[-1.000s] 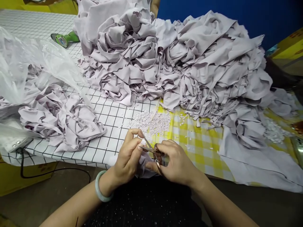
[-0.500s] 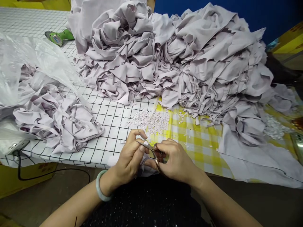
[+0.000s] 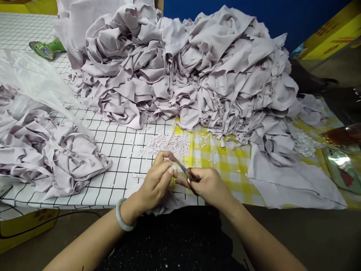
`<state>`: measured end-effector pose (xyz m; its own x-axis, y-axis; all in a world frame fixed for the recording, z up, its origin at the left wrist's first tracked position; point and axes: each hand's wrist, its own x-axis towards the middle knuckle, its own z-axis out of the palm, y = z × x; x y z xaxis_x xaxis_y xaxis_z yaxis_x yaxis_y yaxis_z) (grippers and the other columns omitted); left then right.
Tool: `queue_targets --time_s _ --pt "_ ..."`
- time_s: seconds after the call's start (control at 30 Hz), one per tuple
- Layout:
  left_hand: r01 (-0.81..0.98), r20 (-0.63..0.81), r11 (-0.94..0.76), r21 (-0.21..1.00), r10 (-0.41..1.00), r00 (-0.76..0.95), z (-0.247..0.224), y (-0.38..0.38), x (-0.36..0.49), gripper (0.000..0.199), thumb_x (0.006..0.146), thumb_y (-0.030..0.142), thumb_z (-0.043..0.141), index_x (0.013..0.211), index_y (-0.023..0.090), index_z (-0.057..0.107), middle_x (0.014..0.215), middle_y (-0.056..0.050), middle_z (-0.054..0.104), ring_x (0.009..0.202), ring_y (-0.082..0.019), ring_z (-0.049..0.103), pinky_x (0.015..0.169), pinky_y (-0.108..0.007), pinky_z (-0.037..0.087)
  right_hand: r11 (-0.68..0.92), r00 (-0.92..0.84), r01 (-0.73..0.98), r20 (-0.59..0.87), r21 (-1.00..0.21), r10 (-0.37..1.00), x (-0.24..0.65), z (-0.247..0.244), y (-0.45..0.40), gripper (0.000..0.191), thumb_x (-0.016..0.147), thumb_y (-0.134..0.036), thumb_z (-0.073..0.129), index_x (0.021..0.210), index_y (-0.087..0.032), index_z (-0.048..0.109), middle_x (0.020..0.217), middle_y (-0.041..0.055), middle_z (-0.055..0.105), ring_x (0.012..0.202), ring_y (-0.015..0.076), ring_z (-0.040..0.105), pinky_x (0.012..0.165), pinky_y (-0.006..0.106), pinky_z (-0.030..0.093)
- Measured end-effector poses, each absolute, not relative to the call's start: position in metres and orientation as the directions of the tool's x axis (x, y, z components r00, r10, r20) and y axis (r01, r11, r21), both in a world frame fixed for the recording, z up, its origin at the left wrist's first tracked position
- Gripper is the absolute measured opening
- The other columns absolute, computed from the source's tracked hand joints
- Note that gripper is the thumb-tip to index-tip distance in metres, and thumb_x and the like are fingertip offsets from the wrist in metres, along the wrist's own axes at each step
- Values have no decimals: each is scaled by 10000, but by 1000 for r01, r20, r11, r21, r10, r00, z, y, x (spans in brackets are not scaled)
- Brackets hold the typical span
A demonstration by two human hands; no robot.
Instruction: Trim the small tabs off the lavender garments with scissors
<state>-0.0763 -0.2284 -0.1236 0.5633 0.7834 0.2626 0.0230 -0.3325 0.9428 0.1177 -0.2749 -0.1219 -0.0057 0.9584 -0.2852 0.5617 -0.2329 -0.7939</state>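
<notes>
At left, a crumpled heap of soft pale-lilac fabric (image 3: 56, 154), cut off at the edge of view and partly veiled by a wrinkled clear plastic bag (image 3: 35, 77). Beyond, a green-handled tool with a round disc head (image 3: 46, 49). Underneath, a bench (image 3: 113, 169) in white cloth with black grid lines. At near centre, a smooth pale-green bangle (image 3: 122, 216) on the left wrist; left hand (image 3: 158, 182) pinched narrow on a limp pale-lilac fabric piece (image 3: 170, 205), gripped part mostly hidden by fingers, folds hanging at the near edge. Just beyond, a scatter of tiny lilac snippets (image 3: 169, 145). Next, slim metal scissors (image 3: 185, 172), held by the right hand (image 3: 213, 188), handles largely covered; cannot tell if touching the left forefinger. Farther back, a big rumpled lilac mound (image 3: 191, 67), top cut off. At right, a yellow-and-white checked sheet (image 3: 222, 160), whitish bits (image 3: 307, 145) too small to identify, and a glossy flat object (image 3: 342, 171) blurred by glare.
</notes>
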Motion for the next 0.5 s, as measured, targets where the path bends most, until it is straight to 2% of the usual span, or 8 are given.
queue_targets --time_s 0.07,0.13,0.17,0.23,0.27,0.33,0.4,0.5 --pt "39 225 -298 954 794 564 -125 -227 -77 264 1045 183 370 862 187 560 1068 -65 475 1124 -202 449 981 -337 382 -319 104 523 -312 -790 944 125 -125 -274 547 759 -681 702 584 -208 489 514 -38 446 503 114 387 477 254 313" --pt "55 183 -252 966 821 540 -124 -227 -84 278 1046 210 375 851 186 572 1115 -72 475 1116 -200 460 982 -332 383 -275 126 495 -245 -824 961 124 -126 -277 470 716 -637 767 765 -206 585 687 7 597 626 165 534 572 281 439" --pt "65 161 -225 972 842 515 -124 -227 -90 286 1047 227 381 847 186 581 1126 -74 478 1108 -200 468 985 -331 383 -213 76 479 -201 -851 977 120 -126 -282 473 690 -591 808 876 -209 600 834 41 656 743 199 597 661 307 492" --pt "90 111 -167 982 891 440 -121 -229 -107 299 1045 260 398 847 187 610 1114 -79 500 1105 -209 477 1001 -335 378 -79 -101 433 -136 -898 986 104 -130 -294 548 654 -460 865 1049 -220 571 1099 95 664 964 250 627 822 352 524" --pt "104 78 -129 986 916 394 -120 -230 -117 305 1042 276 408 850 188 628 1108 -82 514 1104 -213 482 1004 -334 378 -32 -191 413 -121 -910 974 94 -133 -301 536 663 -382 860 1075 -223 557 1143 102 650 1007 255 619 851 360 520" --pt "105 -13 -20 994 953 304 -116 -236 -137 309 1032 309 441 854 188 662 1095 -86 536 1074 -215 499 967 -317 404 12 -307 405 -124 -914 944 73 -139 -312 336 724 -237 767 981 -218 550 1020 72 648 912 221 606 791 336 506" --pt "44 -101 93 995 968 230 -111 -246 -153 308 1014 346 485 844 185 685 1080 -88 551 1005 -209 520 876 -290 446 -12 -322 390 -148 -921 935 58 -140 -314 173 767 -153 649 820 -216 497 825 16 587 748 166 540 689 292 455" --pt "-93 -149 175 980 960 238 -95 -261 -160 306 995 379 530 855 176 710 1056 -95 560 955 -203 537 806 -260 484 -131 -299 188 -184 -973 937 54 -123 -301 193 814 -190 620 778 -219 433 748 -28 495 654 118 450 624 252 396"
